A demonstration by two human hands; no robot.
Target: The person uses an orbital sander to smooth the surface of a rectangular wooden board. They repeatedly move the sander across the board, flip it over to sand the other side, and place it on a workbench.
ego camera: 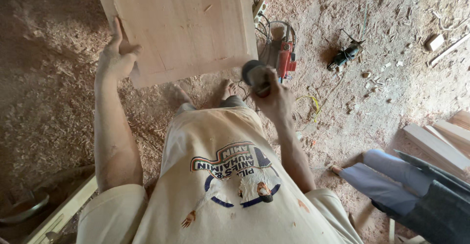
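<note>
A large pale wooden panel (pixel 181 23) stands in front of me on the sawdust floor. My left hand (pixel 116 55) rests flat against its left edge, fingers pointing up. My right hand (pixel 273 94) grips a handheld power sander or grinder with a dark round disc (pixel 253 71), held just off the panel's lower right corner. My bare feet show below the panel. My cream printed shirt fills the lower middle of the view.
A red power tool (pixel 285 58) with a cable lies right of the panel. A small dark tool (pixel 345 54) lies further right. Another person's legs in light blue trousers (pixel 379 178) sit at lower right beside stacked planks (pixel 440 143). Wood scraps litter the floor.
</note>
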